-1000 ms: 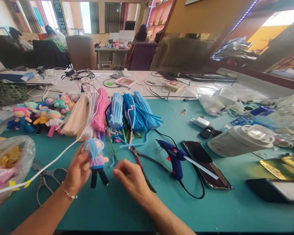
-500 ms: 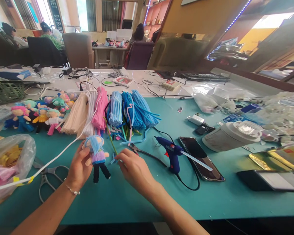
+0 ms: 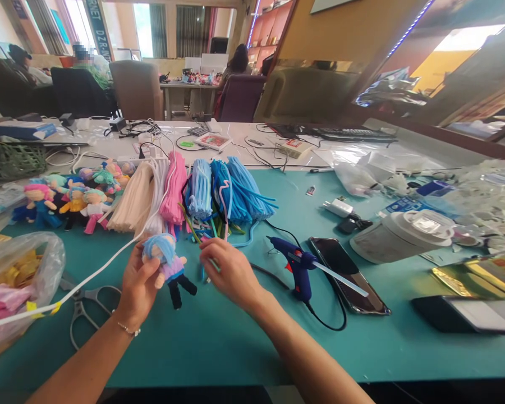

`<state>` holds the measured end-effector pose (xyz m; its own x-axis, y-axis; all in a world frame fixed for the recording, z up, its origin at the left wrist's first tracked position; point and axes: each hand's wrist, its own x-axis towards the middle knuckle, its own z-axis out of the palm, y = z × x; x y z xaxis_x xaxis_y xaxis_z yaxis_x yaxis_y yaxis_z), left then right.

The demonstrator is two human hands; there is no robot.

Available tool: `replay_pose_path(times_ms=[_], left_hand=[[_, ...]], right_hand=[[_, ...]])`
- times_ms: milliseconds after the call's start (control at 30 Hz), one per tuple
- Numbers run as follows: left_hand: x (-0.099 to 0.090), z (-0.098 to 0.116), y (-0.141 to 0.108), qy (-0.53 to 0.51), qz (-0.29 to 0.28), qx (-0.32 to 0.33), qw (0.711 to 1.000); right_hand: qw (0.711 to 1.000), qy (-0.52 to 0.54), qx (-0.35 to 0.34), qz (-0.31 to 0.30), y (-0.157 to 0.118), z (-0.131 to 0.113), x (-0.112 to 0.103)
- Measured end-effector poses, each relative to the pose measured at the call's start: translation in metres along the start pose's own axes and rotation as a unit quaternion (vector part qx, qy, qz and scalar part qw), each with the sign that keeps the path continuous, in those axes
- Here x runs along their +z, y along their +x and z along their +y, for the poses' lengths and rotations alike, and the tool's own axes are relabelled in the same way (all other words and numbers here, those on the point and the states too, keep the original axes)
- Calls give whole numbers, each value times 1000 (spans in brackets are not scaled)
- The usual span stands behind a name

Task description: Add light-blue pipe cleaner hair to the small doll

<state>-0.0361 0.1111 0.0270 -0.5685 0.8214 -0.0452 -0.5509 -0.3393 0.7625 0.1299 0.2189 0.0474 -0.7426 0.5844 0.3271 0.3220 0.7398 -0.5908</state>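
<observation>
A small doll [image 3: 174, 271] with light blue hair, a lilac top and black legs is held in my left hand [image 3: 138, 283], its legs pointing down to the right. My right hand [image 3: 229, 273] hovers to the right of the doll, fingers curled together; what is between them, if anything, is too small to make out. Behind the hands lie bundles of pipe cleaners: cream [image 3: 130, 199], pink [image 3: 174, 191], light blue [image 3: 201, 191] and darker blue [image 3: 246, 193]. Loose green and blue pieces lie in front of the bundles, partly hidden by my right hand.
A glue gun [image 3: 299, 266] and a phone [image 3: 347, 275] lie right of my hands, with a lidded cup [image 3: 399, 235] beyond. Scissors [image 3: 82, 306] and a plastic bag [image 3: 29, 280] are at left. Finished dolls [image 3: 73, 199] stand behind. A white cable [image 3: 105, 266] crosses the left side.
The doll has tilted, its legs swinging to the right. My right hand has moved slightly up and right, over the pliers and loose pieces.
</observation>
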Motion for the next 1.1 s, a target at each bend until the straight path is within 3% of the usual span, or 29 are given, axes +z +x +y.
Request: replay_pose_path(times_ms=[100, 233, 400, 500, 600, 767, 933, 1100], left_hand=[[-2, -4, -2, 29, -19, 19, 999], [-3, -12, -5, 88, -33, 73, 993], [-9, -15, -9, 211, -112, 164, 957], [-12, -15, -13, 264, -126, 187, 938], [-10, -16, -17, 293, -101, 206, 928], [-9, -15, -22, 351, -106, 236, 900], [-11, -13, -25, 406, -117, 272, 865], [-10, -13, -26, 422, -125, 297, 847]], right_hand=[[994, 79, 41, 71, -2, -4, -9], [978, 179, 59, 89, -4, -16, -11], [913, 389, 71, 103, -9, -26, -7], [897, 422, 70, 114, -15, -28, -6], [914, 382, 56, 123, -18, -30, -6], [960, 217, -44, 169, -20, -39, -2], [967, 144, -79, 194, -24, -45, 3], [972, 74, -113, 193, -25, -46, 3]])
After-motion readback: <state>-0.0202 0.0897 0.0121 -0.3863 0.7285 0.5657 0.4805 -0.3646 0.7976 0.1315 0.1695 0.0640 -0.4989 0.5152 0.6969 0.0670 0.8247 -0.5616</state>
